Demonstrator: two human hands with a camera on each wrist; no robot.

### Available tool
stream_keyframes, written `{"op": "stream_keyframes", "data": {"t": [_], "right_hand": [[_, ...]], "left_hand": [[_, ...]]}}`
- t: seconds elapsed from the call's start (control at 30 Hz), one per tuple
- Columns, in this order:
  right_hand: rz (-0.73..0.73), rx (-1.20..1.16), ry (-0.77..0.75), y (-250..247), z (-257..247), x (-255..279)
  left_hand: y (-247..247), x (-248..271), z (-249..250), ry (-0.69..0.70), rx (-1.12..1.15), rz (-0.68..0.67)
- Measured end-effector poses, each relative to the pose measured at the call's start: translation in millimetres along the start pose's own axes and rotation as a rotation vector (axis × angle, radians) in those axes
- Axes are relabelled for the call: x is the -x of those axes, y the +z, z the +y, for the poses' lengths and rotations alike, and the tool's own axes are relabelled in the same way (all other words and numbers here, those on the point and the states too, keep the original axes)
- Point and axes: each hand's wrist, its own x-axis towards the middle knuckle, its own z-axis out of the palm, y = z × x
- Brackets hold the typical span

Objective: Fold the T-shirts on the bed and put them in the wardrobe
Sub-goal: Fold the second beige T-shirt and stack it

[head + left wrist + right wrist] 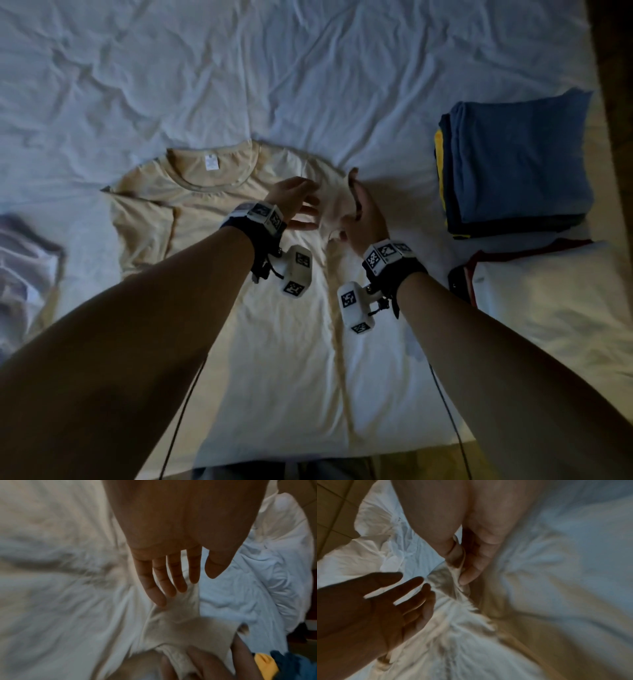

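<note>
A cream T-shirt [270,308] lies front up on the white bed sheet [308,68], collar at the far end. Its left sleeve is folded in over the body. My right hand [363,212] pinches the bunched right sleeve [330,202] between thumb and fingers, as the right wrist view shows with the sleeve [452,577] in the hand [471,561]. My left hand [298,205] hovers just left of that sleeve with fingers spread and straight, holding nothing; the left wrist view shows this hand [171,577] above the cream sleeve cloth [185,628].
A stack of folded shirts [513,164], blue on top with yellow and dark layers, sits at the right on the bed. A white pillow [555,308] lies below it, with a dark red garment edge [534,251] between. Grey crumpled clothing [24,274] lies at the left edge.
</note>
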Motion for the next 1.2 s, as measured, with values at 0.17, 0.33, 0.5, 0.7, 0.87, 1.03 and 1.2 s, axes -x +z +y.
{"op": "stream_keyframes", "data": {"t": [0.17,0.33,0.5,0.7,0.87,1.03,1.2], "right_hand": [[-0.243,-0.094,0.08,7,-16,-1],[-0.076,-0.274,0.175,9,-19,-2],[-0.013,0.016,0.245,10,6,-9],[-0.204,0.221,0.317,13,30,-17],[-0.235,0.138,0.358,15,22,-27],[-0.35,0.064,0.392,24,16,-31],[-0.298,0.006,0.446,29,24,-35]], "left_hand": [[5,14,6,0.009,-0.115,-0.072],[-11,-6,-7,0.107,-0.291,0.19],[-31,-12,-15,0.11,-0.433,0.321],[-52,-27,-22,0.093,-0.519,0.537],[-49,-37,-15,0.337,-0.623,0.449],[-34,-53,4,0.546,-1.019,0.136],[-32,-82,14,0.592,-1.548,-0.111]]}}
